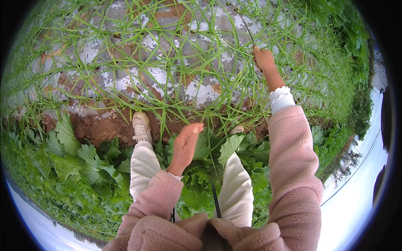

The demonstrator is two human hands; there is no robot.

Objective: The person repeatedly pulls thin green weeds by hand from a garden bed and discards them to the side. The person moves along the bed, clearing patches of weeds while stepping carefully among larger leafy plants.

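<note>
My right hand [263, 59] is stretched out over the bed and closed around the near end of a thin dark rod [247, 25], which points away toward the top of the view. What kind of tool it is cannot be told. My left hand [186, 146] hangs in front of me above the leafy greens, its fingers extended together and nothing seen in it. Long, narrow green plants [163, 66] grow through grey plastic mulch film [201, 91] that has soil and pale patches on it.
A strip of brown soil [97, 127] edges the bed, with my left shoe [142, 127] on it. My right shoe [237, 129] is partly hidden by leaves. Broad-leaved greens [94, 160] grow around my legs, and more leafy plants [342, 18] stand at the upper right.
</note>
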